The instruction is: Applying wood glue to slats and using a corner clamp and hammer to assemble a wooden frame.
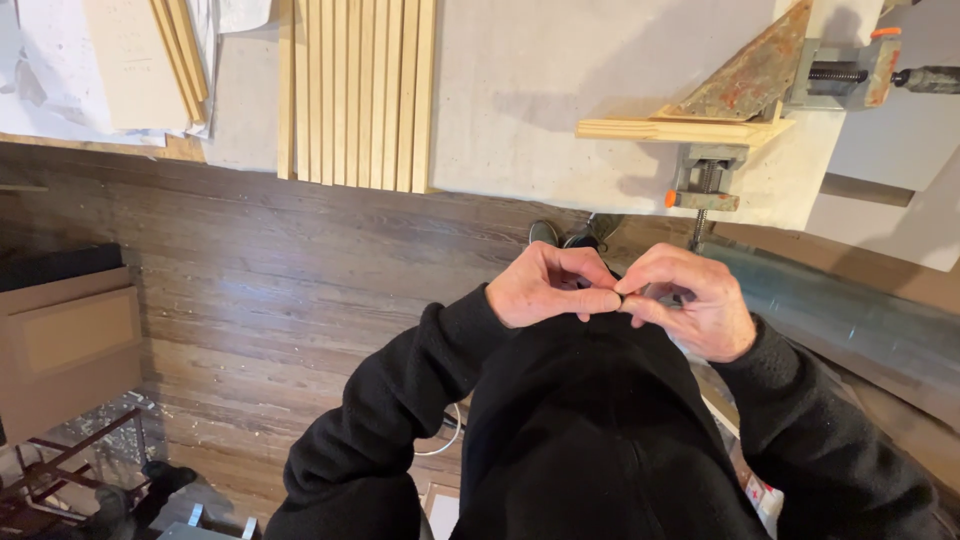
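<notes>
Your left hand point(545, 287) is curled nearly closed in front of your chest, thumb and forefinger pinched together and touching the fingertips of your right hand point(690, 300), which is curled the same way. Something tiny sits right in that pinch, but it's too small and hidden to tell what it is or which way it points. Up on the pale workbench point(540, 110), the wooden strips point(355, 90) lie side by side, long axes running away from you. Further right, a wood strip point(680, 130) lies crosswise, held in a corner clamp point(790, 85) at the bench edge.
</notes>
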